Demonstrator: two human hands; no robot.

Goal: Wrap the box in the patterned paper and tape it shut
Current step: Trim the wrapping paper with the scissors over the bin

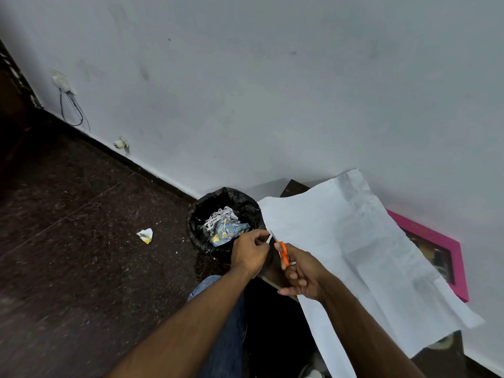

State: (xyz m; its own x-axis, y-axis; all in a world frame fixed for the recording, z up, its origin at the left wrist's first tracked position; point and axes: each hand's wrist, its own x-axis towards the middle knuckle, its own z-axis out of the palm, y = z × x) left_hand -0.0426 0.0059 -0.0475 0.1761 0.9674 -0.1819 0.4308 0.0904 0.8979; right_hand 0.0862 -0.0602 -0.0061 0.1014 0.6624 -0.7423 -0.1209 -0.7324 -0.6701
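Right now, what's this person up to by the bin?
A person is trimming paper. The right hand grips orange-handled scissors, and the left hand pinches a thin white strip at the blades, just beside a black-lined bin already holding paper scraps. A large sheet of paper, white side up, lies spread over the table. A pink box shows from under its far edge, not yet wrapped.

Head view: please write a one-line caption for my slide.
Right hand holds orange scissors, left hand pinches a paper strip beside the bin.
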